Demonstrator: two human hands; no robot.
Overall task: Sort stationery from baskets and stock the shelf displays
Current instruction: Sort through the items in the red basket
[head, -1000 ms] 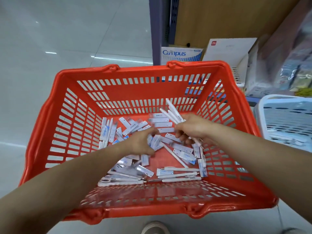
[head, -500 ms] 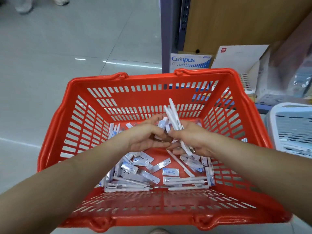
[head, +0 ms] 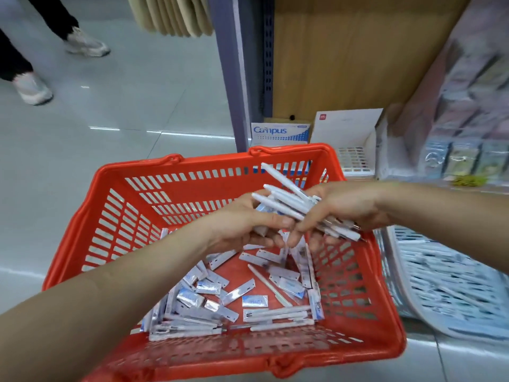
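Note:
An orange-red slotted basket (head: 154, 216) sits on the floor in front of me. Its bottom holds several small white-and-blue packets (head: 254, 301) and several loose white pens (head: 278, 315). My right hand (head: 347, 205) grips a bundle of white pens (head: 286, 201) above the basket's far right corner, the pen ends fanning up to the left. My left hand (head: 248, 224) meets it from the left, fingers closed on the bundle's near end and on a small packet.
A white slotted basket (head: 446, 288) stands at the right, touching the red one. Behind are a low shelf with a Campus notebook pack (head: 281, 132), a white display box (head: 347, 133) and wrapped goods (head: 468, 150). A person's legs and shoes (head: 33, 86) stand at top left.
Both hands have risen from the basket floor toward its far right corner, coming together on the pen bundle. The view has tilted up, showing more shelf and a person's shoes.

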